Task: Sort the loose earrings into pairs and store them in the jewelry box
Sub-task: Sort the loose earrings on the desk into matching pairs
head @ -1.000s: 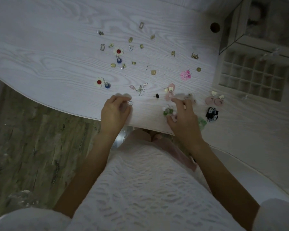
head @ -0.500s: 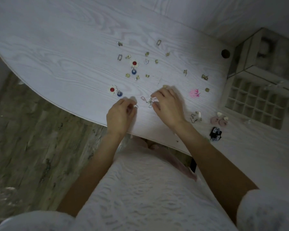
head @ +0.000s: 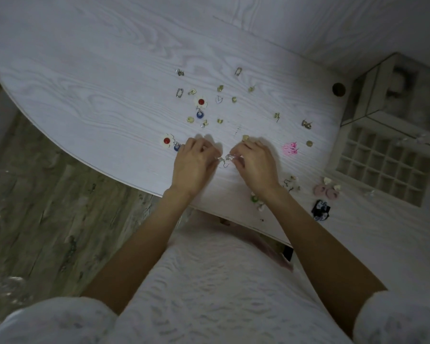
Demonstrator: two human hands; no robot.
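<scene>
Many loose earrings lie scattered on the white wooden table (head: 109, 78). My left hand (head: 193, 167) and my right hand (head: 256, 162) meet near the table's front edge, each pinching a small clear drop earring with a wire hook (head: 226, 160) between them. A white flower earring with a red centre (head: 166, 141) lies just left of my left hand, and its match (head: 200, 102) lies farther back. The white jewelry box (head: 387, 160), with an open grid of small compartments, stands at the right.
A pink earring (head: 290, 148) lies right of my right hand. Pink disc earrings (head: 326, 191), a black one (head: 320, 210), a green one (head: 254, 199) and wire hooks (head: 291, 183) sit near the front right. Small gold studs (head: 220, 89) dot the middle. A round hole (head: 338, 89) is beside the box.
My right hand left the green earring at the front edge and came left to the clear drop earrings. My left hand moved right to meet it. The view shifted down.
</scene>
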